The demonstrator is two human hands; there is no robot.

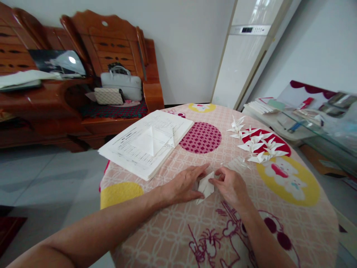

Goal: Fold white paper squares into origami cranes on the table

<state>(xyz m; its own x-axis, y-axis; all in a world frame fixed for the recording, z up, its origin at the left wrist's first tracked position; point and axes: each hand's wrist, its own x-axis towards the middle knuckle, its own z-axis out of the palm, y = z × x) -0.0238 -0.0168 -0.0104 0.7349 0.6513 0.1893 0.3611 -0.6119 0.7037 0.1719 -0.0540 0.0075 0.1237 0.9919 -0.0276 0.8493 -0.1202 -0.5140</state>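
A home's living room is indicated: carved wooden chairs (92,28) and a tall air conditioner (240,52) are stood along the wall (189,56), a handbag (126,85) is rested on a patterned cushion (108,111), the floor (61,186) is tiled, and the round desk (315,223) is covered with a cartoon-print cloth (167,227).

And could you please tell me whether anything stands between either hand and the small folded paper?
Nothing visible does: the left hand and right hand both touch the folded paper. The stack of sheets and the paper cranes lie farther off on the tablecloth, out of the way.
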